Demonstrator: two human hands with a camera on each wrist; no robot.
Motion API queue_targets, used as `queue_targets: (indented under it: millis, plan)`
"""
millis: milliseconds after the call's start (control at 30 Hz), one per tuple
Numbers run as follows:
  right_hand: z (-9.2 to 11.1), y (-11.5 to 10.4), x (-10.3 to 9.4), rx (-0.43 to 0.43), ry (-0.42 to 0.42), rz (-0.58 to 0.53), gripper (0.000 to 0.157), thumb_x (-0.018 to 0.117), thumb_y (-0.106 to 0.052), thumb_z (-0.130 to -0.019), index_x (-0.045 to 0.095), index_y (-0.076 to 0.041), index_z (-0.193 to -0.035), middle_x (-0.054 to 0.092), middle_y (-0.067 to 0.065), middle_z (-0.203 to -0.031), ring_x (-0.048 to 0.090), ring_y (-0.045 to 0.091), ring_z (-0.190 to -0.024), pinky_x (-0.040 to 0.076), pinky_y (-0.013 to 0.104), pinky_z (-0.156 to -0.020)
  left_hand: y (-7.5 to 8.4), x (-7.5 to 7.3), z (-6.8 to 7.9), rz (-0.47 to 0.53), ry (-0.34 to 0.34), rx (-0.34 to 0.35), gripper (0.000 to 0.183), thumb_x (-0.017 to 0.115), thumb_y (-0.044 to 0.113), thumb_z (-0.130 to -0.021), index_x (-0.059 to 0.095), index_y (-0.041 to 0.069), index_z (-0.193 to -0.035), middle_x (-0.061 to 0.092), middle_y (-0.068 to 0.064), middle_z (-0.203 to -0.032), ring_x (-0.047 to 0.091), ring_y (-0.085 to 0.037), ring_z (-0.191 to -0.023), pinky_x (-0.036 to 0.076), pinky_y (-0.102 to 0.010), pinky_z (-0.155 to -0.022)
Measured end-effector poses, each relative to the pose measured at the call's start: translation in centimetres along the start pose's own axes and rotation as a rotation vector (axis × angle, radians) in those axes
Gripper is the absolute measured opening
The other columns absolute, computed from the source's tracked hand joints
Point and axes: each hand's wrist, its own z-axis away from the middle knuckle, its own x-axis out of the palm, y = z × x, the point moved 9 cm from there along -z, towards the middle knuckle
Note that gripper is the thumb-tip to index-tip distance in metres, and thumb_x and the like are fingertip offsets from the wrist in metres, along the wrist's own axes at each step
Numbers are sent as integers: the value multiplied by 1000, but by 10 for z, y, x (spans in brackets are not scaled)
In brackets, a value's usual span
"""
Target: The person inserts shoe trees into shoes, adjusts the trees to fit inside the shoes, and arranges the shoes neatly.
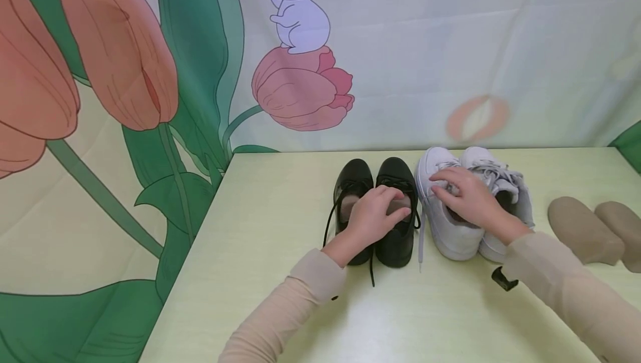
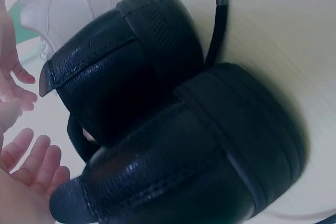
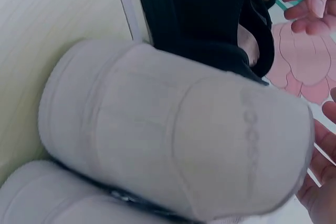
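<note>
A pair of black lace-up shoes [image 1: 395, 249] stands side by side on the table, toes toward the wall. Over them hovers my left hand [image 1: 373, 215], its fingers loosely bent and holding nothing. To their right is a pair of white sneakers [image 1: 453, 238], the right one with its laces bunched on top. My right hand [image 1: 468, 199] is above the sneakers, thumb and fingers apart, nothing between them. In the left wrist view the black heels [image 2: 241, 145] are close, with the left fingers [image 2: 39, 161] beyond. A white sneaker heel [image 3: 210, 140] fills much of the right wrist view.
Two tan shoe-shaped pieces [image 1: 583, 229] lie at the table's right. A white lace [image 1: 421, 246] trails between the two pairs, and a black lace [image 1: 372, 271] hangs toward the front. A printed cloth [image 1: 410, 73] with tulips and a white animal covers the wall behind the table.
</note>
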Motion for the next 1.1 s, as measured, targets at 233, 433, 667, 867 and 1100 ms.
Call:
queue_targets:
  millis: [233,433,667,867,1100]
  plan:
    - [6,13,-12,70,0,-22,19,58,-10,-83,63,-2,-100,62,15,-102,53,31,-99,39,45,-85,11,6,-2,-4,-18,19,32,54,42,-85,59,20,-108,58,5,-107,56,-9,-95,47,-22,-74]
    - [12,22,-23,76,76,-6,18,60,-9,-81,64,-3,-97,63,15,-101,54,31,-97,39,42,-83,20,11,-6,-13,-24,35,33,54,40,-85,57,21,-112,58,5,-108,56,-7,-91,47,-21,-71]
    - [20,31,-39,94,168,5,17,62,-5,-78,65,-3,-95,64,12,-98,52,5,-95,37,19,-80,32,13,-9,-12,-32,61,40,53,40,-86,53,19,-120,56,3,-116,55,-9,-101,47,-21,-76]
    - [30,41,-49,125,189,-4,17,62,-8,-80,64,-2,-95,63,13,-99,39,-20,-89,37,13,-69,37,18,-10,-23,-54,56,41,52,41,-86,51,20,-122,54,4,-120,52,-10,-107,47,-23,-79]
    - [43,58,-58,201,202,-6,20,60,-12,-82,64,-4,-99,62,15,-104,37,-20,-100,29,2,-75,40,24,-13,-40,-55,59,42,51,42,-86,51,21,-122,52,4,-123,51,-10,-110,46,-22,-81]
